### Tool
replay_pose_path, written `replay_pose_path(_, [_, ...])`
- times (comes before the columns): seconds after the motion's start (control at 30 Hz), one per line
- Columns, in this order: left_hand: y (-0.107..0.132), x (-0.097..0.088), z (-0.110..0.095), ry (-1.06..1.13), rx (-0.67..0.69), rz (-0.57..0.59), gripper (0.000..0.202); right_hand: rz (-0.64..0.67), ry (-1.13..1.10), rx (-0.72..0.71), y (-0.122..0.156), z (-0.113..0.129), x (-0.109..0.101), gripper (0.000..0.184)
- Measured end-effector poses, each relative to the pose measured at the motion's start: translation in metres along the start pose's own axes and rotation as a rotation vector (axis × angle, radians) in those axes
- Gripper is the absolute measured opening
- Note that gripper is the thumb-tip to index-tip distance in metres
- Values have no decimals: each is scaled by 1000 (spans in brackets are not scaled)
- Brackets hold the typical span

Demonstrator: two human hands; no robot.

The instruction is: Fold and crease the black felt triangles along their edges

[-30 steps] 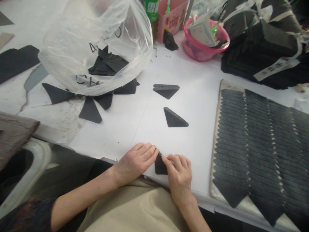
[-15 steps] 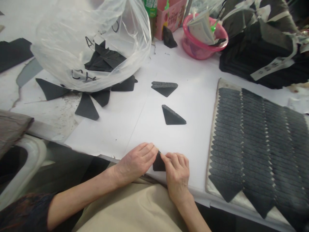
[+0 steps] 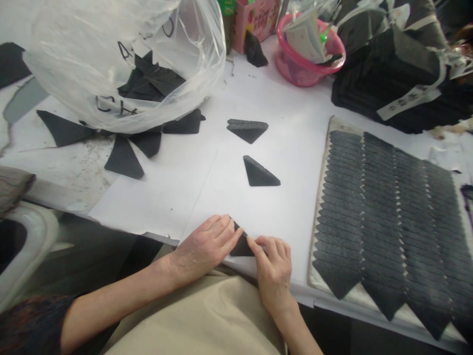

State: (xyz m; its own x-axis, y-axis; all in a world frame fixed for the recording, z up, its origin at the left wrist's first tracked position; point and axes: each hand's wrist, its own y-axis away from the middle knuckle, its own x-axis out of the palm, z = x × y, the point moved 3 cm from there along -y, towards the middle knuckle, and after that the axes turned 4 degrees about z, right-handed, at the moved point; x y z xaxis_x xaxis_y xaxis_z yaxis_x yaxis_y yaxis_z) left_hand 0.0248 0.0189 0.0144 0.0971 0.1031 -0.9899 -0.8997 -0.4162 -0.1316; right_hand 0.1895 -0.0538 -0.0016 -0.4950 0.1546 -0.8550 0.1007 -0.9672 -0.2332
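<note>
A small black triangular piece (image 3: 242, 245) lies on the white paper (image 3: 185, 187) near the table's front edge, between both hands. My left hand (image 3: 205, 244) rests flat on its left side, fingers together and pressing. My right hand (image 3: 273, 268) pinches its right edge with curled fingers. Two stacks of black triangles sit further out, one stack (image 3: 258, 172) in the middle and another stack (image 3: 247, 129) behind it.
A clear plastic bag (image 3: 121, 59) of black pieces sits at the back left, with loose triangles (image 3: 123, 159) below it. A board (image 3: 388, 217) of overlapping black pieces lies at the right. A pink bowl (image 3: 308, 54) and dark bundles (image 3: 399, 74) stand behind.
The view has shifted slightly. Between my hands the black piece has turned and now shows as a flatter triangle; both hands stay on it.
</note>
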Motion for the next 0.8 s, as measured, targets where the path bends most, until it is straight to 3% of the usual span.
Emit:
replay_pose_path(0.23, [-2, 6, -5, 21, 99, -5, 34, 32, 3, 14, 4, -1, -1, 25])
replay_pose_path(0.6, [-5, -1, -12, -31, 68, -12, 37, 28, -9, 20, 10, -4, -9, 20])
replay_pose_path(0.8, [-7, 3, -15, -11, 86, 13, 36, 27, -3, 30, 15, -6, -8, 23])
